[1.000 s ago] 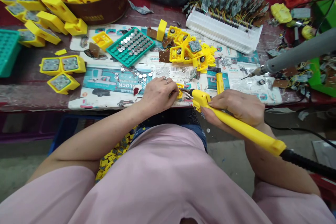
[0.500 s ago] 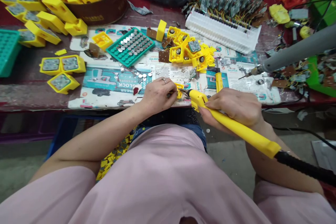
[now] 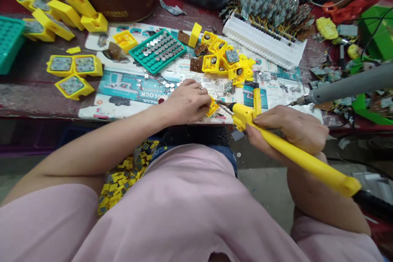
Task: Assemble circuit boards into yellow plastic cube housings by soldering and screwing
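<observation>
My left hand (image 3: 188, 100) is closed at the table's front edge, its fingers on a small yellow plastic housing (image 3: 212, 107) that they partly hide. My right hand (image 3: 291, 131) grips a yellow soldering iron (image 3: 294, 155) that has a trigger-like body and a black cable. The iron's thin metal tip points left and ends close to the housing; whether it touches cannot be told. Beyond my hands lies a cluster of yellow housings (image 3: 219, 55) with round silver cells inside. A green tray (image 3: 143, 62) of button cells sits to the left of the cluster.
A grey electric screwdriver (image 3: 346, 89) juts in from the right. At the back stands a white rack (image 3: 260, 45) beside wired circuit boards (image 3: 273, 4). A round brown tin (image 3: 129, 10) is full of yellow housings. Loose button cells (image 3: 168, 85) lie beyond my left hand.
My right hand has drawn the soldering iron to the right, and its tip has backed off slightly from the housing. My left hand stays at the housing. The whole view has shifted a little.
</observation>
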Demonstrator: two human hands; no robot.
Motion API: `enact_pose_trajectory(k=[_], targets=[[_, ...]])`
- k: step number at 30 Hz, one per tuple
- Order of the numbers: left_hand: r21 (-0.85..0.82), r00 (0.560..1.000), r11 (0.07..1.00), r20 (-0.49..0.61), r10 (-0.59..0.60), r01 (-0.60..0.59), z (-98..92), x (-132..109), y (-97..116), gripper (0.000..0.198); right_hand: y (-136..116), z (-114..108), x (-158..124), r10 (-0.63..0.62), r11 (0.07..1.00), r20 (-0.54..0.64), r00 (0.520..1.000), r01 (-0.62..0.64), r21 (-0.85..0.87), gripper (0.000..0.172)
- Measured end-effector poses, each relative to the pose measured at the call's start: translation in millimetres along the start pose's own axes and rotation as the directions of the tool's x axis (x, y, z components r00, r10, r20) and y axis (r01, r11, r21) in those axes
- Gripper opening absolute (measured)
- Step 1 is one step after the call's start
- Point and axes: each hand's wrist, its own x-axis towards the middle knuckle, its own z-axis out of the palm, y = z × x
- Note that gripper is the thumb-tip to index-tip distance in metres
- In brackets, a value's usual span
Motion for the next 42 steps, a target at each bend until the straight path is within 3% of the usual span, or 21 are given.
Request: enact_pose_trajectory(k=[3, 5, 12, 16, 22, 34, 42], targets=[[0.0, 0.985, 0.995, 0.144, 0.099, -0.1, -10.4, 12, -9, 0.022, -3, -8, -1, 0.094, 0.991, 0.013, 0.996, -0.092, -0.097, 0.032], [0.01, 0.98, 0.993, 0.161, 0.114, -0.118, -12.1, 17, -10, 0.024, -3, -11, -4, 0.104, 0.987, 0.016, 0.994, -0.101, -0.127, 0.035], [-0.028, 0.999, 0.999, 0.049, -0.017, 0.018, 1.5, 3, 10, 0.026, 6, -8, -20, 0.07, 0.997, -0.062, 0.996, -0.067, 0.042, 0.034], [-0.047, 0.998, 0.997, 0.028, -0.059, 0.061, 3.4, -2, 13, 0.027, 8, -6, -18, 0.035, 0.991, -0.012, 0.999, -0.033, 0.133, 0.027], [-0.045, 0.997, 0.997, 0.023, -0.067, 0.068, 3.5, -1, 16, 0.025, 9, -4, -10, 0.007, 0.99, 0.055, 0.998, -0.015, 0.142, 0.019], [0.111, 1.0, 0.993, -0.018, -0.024, 0.026, 10.5, -6, 26, 0.023, 9, -8, 5, -0.083, 0.992, 0.172, 0.982, 0.066, 0.103, 0.017], [0.022, 0.999, 1.0, -0.04, -0.006, 0.006, 16.9, -9, 23, 0.021, 8, -8, 1, -0.038, 0.995, 0.226, 0.973, 0.016, 0.097, 0.022]])
